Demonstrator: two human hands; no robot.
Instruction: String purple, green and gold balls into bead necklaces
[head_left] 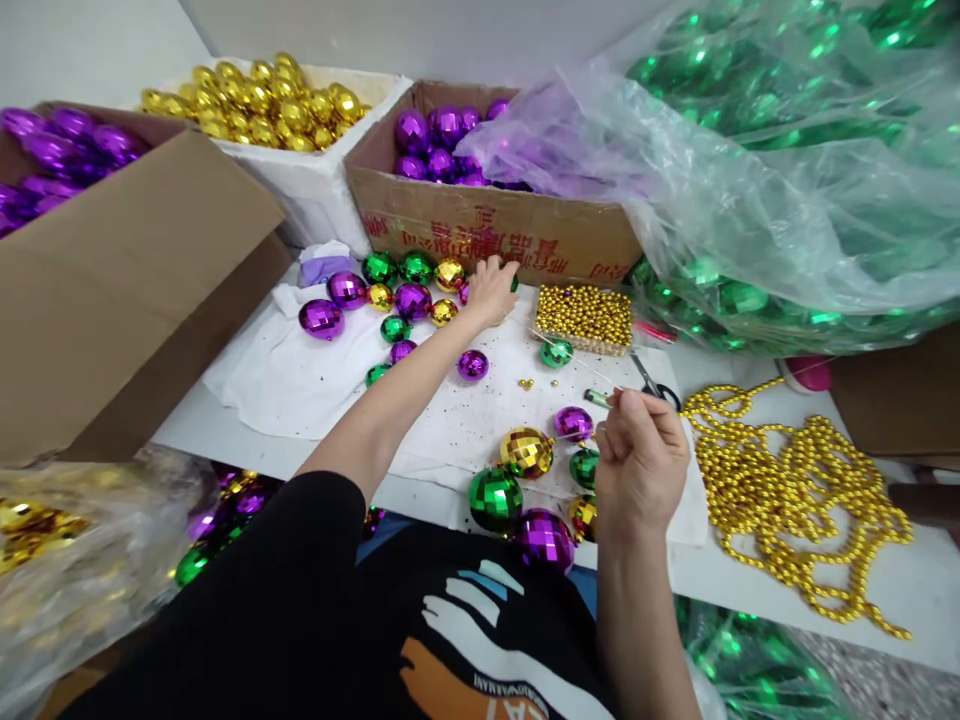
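My right hand [643,450] is closed in a pinch on a thin white string [574,355]. The string runs taut toward my left hand [491,290], which reaches across the white cloth with fingers curled down over a shiny green ball [514,284], mostly hidden by them. Purple, green and gold faceted balls lie in a group left of it, among them a purple ball [413,301]. Below my right hand's level sits a strung cluster with a large gold ball [526,452], a green ball [495,499] and a purple ball [546,540], close to my body.
A clear box of small gold beads [583,318] stands by the scissors [654,384] and a green-handled tool [597,398]. Gold bead chains [795,500] are heaped at right. Behind are a carton [487,222], a white foam box [319,190] and a plastic bag [750,190] of green balls.
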